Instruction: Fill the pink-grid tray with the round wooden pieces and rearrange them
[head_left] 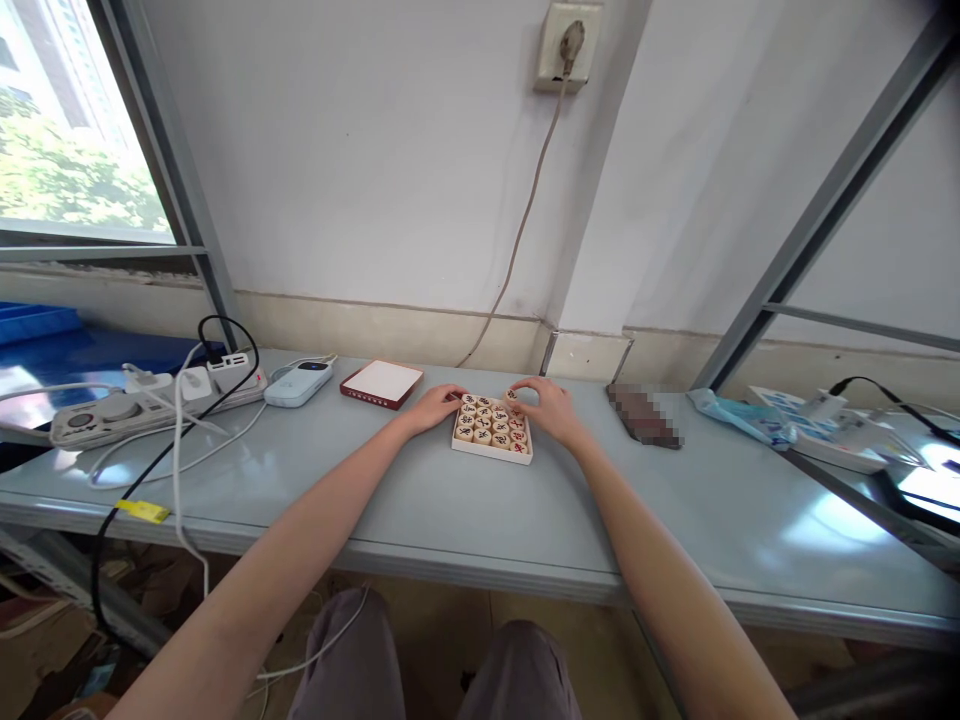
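Observation:
A shallow white box [491, 453] on the grey table holds several round xiangqi pieces [484, 437] with black and red characters. My left hand [439, 407] is at the box's back left corner, its curled fingers gripping the edge. Over the back right corner, my right hand [550, 408] pinches one xiangqi piece [511, 395] between thumb and fingers, tilted above the others. To the left of the box lies a dark red lid [371, 398] with its white inside facing up.
Left on the table [465, 520] are a light blue power bank [300, 384] and a power strip [120, 410] with tangled cables. A brown blurred object [646, 415] and a blue plastic bag [742, 418] lie to the right. Behind stands a wall with a plugged-in socket [551, 75].

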